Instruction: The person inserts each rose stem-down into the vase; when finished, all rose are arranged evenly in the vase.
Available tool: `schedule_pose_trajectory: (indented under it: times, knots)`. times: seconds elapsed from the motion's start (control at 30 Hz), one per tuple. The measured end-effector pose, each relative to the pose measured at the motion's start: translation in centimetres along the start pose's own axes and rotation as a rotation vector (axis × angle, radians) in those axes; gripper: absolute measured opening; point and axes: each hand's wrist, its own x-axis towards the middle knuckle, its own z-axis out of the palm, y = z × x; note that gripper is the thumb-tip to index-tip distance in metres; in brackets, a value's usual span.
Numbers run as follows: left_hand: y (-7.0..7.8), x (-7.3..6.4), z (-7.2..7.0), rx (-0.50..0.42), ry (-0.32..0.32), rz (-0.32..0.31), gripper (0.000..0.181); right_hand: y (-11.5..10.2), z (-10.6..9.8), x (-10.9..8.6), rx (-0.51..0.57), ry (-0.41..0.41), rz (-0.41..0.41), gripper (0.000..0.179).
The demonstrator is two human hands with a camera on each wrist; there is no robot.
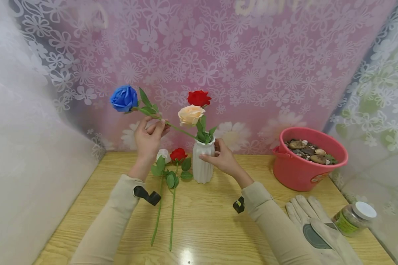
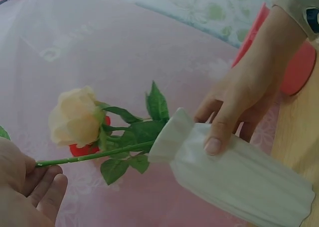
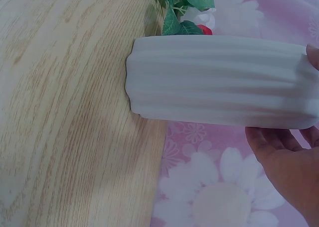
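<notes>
A white ribbed vase (image 1: 203, 163) stands upright on the table, with a peach rose (image 1: 190, 115) and a red rose (image 1: 199, 98) in it. My right hand (image 1: 223, 158) grips the vase near its neck, thumb in front and fingers behind. My left hand (image 1: 149, 136) pinches the green stem of a blue rose (image 1: 124, 98). This stem slants down to the right and its lower end is inside the vase mouth (image 2: 172, 132). The blue bloom leans out to the left, above my left hand. The stem's tip is hidden by the vase.
A white rose (image 1: 163, 156) and another red rose (image 1: 178, 154) lie on the table (image 1: 212, 221) left of the vase. A pink bucket of stones (image 1: 302, 173), pale gloves (image 1: 318, 228) and a lidded jar (image 1: 354, 218) stand or lie at the right. A floral curtain hangs behind.
</notes>
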Motion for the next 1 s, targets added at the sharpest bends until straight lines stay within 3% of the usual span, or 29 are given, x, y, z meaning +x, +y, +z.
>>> schedule_pose_trajectory:
  times: [0.33, 0.7, 1.0]
  knots:
    - [-1.5, -0.5, 1.8, 0.020, -0.063, 0.068, 0.017, -0.2, 0.2, -0.1, 0.025, -0.004, -0.010, 0.074]
    - [-2.4, -0.9, 3.1, 0.112, -0.114, 0.025, 0.022, -0.1, 0.1, -0.1, 0.026, -0.004, -0.012, 0.074]
    - [-3.8, -1.2, 4.0, 0.165, -0.149, 0.057, 0.021, 0.1, 0.0, 0.0, 0.025, -0.010, -0.003, 0.075]
